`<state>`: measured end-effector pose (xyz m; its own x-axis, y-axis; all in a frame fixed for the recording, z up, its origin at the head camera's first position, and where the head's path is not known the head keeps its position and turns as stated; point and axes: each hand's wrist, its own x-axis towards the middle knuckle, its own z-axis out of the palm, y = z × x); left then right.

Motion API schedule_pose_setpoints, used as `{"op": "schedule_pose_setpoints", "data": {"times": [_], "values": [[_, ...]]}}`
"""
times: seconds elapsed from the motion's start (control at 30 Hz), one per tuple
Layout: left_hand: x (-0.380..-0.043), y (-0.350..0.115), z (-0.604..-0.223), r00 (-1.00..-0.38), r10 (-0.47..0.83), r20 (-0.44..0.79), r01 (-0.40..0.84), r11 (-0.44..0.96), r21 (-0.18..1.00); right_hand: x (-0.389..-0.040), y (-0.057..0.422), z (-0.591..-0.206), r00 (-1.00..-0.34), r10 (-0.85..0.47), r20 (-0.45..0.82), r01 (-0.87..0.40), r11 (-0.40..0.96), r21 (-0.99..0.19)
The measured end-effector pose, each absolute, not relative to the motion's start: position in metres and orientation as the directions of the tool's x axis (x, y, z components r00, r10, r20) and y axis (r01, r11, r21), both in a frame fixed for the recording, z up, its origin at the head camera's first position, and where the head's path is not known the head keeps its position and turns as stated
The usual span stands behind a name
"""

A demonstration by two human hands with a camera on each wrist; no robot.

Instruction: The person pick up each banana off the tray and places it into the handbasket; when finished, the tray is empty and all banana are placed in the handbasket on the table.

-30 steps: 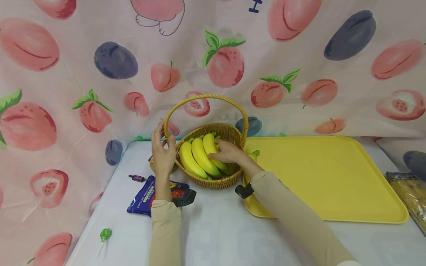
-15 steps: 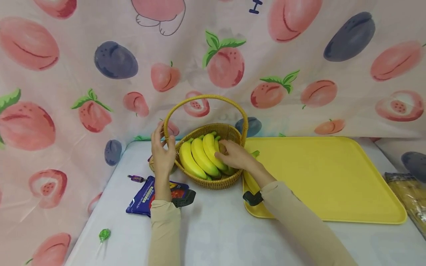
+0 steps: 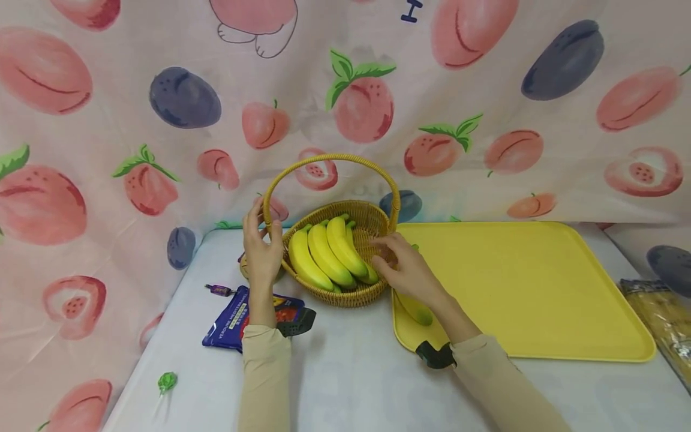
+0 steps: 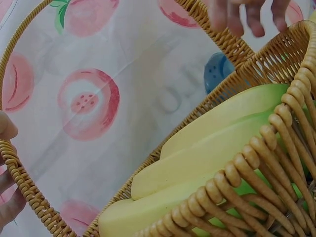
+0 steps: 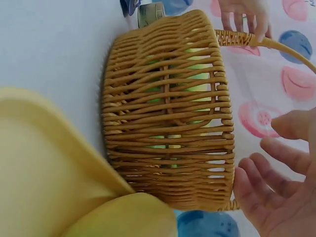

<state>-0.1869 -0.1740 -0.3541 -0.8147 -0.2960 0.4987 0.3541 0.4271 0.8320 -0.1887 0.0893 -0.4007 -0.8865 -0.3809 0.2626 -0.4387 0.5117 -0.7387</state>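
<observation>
A wicker basket point(image 3: 353, 297) with a tall arched handle point(image 3: 335, 157) stands on the white table. Several yellow bananas point(image 3: 324, 255) with green tips lie side by side inside it. My left hand point(image 3: 263, 252) holds the left foot of the handle, its thumb point(image 4: 6, 126) and fingers on either side of the wicker. Over the basket's right rim hovers my right hand point(image 3: 407, 267), fingers loosely bent and nothing in them. Below that hand, another banana point(image 3: 417, 312) lies on the left end of the yellow tray point(image 3: 518, 288), partly hidden by the hand and wrist.
A blue food pouch point(image 3: 229, 321) lies beneath my left forearm, beside a small purple-wrapped candy point(image 3: 219, 290). Toward the front left is a green lollipop point(image 3: 167, 381). A clear packet point(image 3: 661, 318) sits at the right edge. Fruit-print cloth point(image 3: 432, 90) hangs behind.
My right hand has come off the bananas and drawn back to the right, over the basket rim. The bananas stay in place, and my left hand keeps its hold on the handle.
</observation>
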Motion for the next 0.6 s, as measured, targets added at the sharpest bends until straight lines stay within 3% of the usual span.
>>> {"op": "schedule_pose_setpoints", "data": {"times": [0.3,0.6], "values": [[-0.188,-0.173,-0.353,-0.821,-0.3,0.485,0.339,0.428,0.838,-0.173,0.118,-0.417,-0.913,-0.312,0.261,-0.392,0.503,-0.77],[-0.208,-0.187,-0.38,-0.809,-0.302,0.504,0.351,0.441,0.826,-0.174,0.14,-0.442,-0.962,-0.249,0.111,-0.237,0.561,-0.793]]}}
